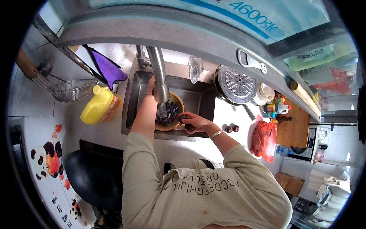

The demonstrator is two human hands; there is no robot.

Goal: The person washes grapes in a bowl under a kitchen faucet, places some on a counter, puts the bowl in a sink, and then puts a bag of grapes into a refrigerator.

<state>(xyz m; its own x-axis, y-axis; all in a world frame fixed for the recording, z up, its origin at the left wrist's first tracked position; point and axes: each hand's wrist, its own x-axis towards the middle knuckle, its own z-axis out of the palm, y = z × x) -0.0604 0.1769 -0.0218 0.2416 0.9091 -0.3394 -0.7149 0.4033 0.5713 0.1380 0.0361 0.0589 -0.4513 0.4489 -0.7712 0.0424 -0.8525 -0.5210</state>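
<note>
In the metal sink (196, 95) sits a tan bowl (179, 100) with small dark purple fruit (167, 114) in what looks like bubbly water. My right hand (197, 123) is at the bowl's right rim, its fingers closed around dark red-purple round fruits (183, 117), which look like plums. My left hand (151, 83) reaches to the back left of the sink beside the metal tap (161, 93); the spout and my forearm hide most of its fingers. Two more dark round fruits (232, 128) lie on the white counter just right of the sink.
A yellow jug (98, 107) stands left of the sink, with a black wok (93, 175) nearer me. Rightward are a pan with a perforated steamer plate (237, 84), a red plastic bag (264, 139) and several bottles (280, 108). A shelf edge (183, 40) overhangs the sink.
</note>
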